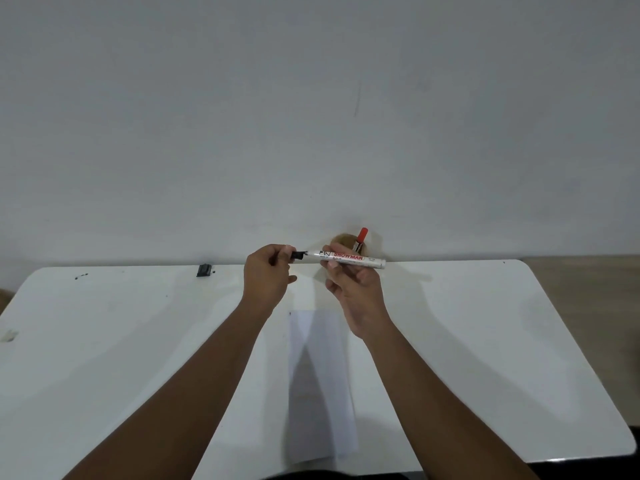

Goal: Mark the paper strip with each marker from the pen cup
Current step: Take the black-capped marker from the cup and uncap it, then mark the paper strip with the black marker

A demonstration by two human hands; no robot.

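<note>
Marker (346,259): light, rigid, smooth white barrel; best gripped mid-barrel. Held above the tabletop's (485,323) far edge, long axis nine-to-three, black cap end at nine. Right hand (356,292) clasps barrel; left hand (266,277) pinches cap. Paper strip (320,393) at six; pen cup (348,242) at twelve.

Wide open table (485,341) on both sides of the paper strip (322,393), left and right edges free. At the far edge the pen cup (344,241) stands behind both raised hands, and a small black clip (204,270) sits far-left.
</note>
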